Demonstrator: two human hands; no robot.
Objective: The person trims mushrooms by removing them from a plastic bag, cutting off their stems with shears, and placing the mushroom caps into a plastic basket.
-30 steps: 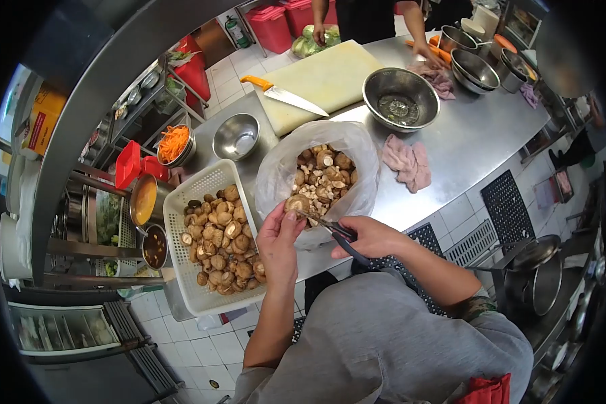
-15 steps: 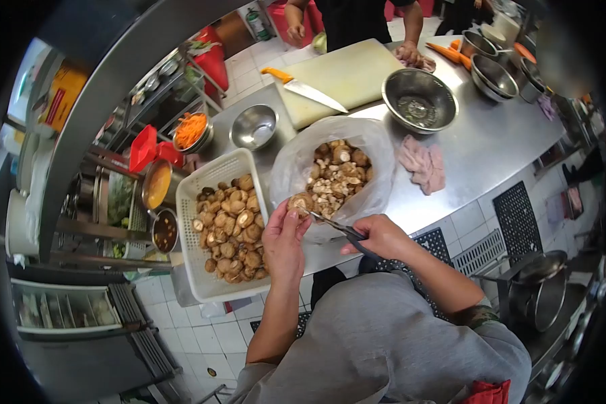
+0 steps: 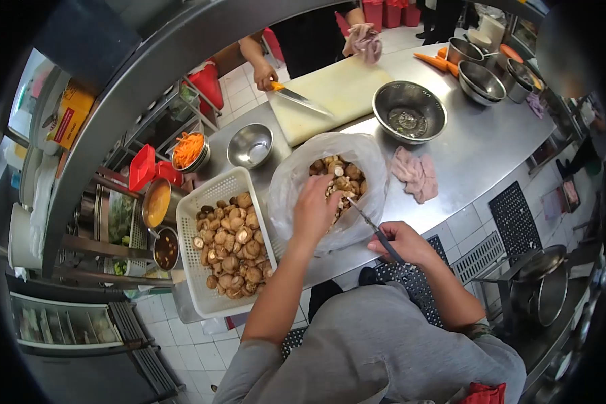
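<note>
My left hand (image 3: 314, 205) is over the mouth of a clear plastic bag (image 3: 289, 188). Its fingers bend down among the brown mushrooms (image 3: 342, 174) and pale stem pieces inside; whatever they grip is hidden. In my right hand (image 3: 402, 242) is a pair of scissors (image 3: 384, 237) with dark handles, the blades pointing at the bag's contents. Left of the bag, a white perforated basket (image 3: 195, 306) holds a heap of mushrooms (image 3: 232, 246).
Across the steel table (image 3: 478, 145), another person's hand (image 3: 265, 76) grips a knife (image 3: 301, 101) over a cutting board (image 3: 347, 87). Steel bowls (image 3: 250, 145), a colander bowl (image 3: 411, 111), a pink cloth (image 3: 414, 174), carrots (image 3: 432, 62) and shredded carrot (image 3: 188, 149) stand around.
My left hand has moved from a mushroom held at the scissors up into the bag. The scissors have shifted slightly right. The other person has picked up the knife and lifted a cloth.
</note>
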